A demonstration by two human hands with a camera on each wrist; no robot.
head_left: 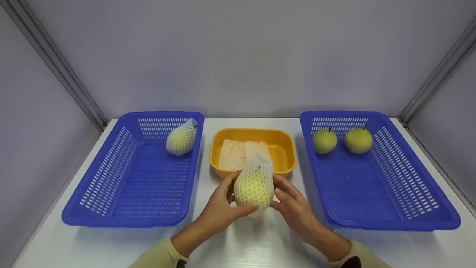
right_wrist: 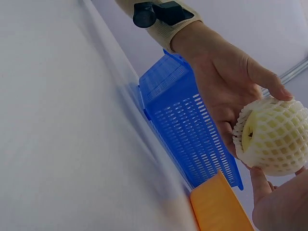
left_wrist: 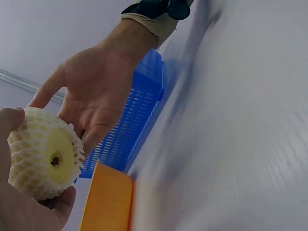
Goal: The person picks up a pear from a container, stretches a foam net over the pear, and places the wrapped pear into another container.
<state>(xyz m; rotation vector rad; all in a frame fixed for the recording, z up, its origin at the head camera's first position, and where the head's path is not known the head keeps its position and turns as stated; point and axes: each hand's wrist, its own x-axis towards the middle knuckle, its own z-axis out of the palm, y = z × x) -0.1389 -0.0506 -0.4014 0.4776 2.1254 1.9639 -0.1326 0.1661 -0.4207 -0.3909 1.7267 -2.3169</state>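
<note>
Gripping the netted pear [head_left: 253, 191], left hand [head_left: 220, 210] points its stem [head_left: 259, 167] and long axis toward the table's [head_left: 253, 245] far edge; right hand [head_left: 297, 212] touches loosely.

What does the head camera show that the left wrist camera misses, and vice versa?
Only the head view: two bare pears, another wrapped pear, the left blue basket, and loose white nets inside the orange box.

Only the left wrist view: the bare, dark-centred underside of the held pear.

Both: that wrapped pear's side, the left hand, right hand, orange box and right blue basket.
</note>
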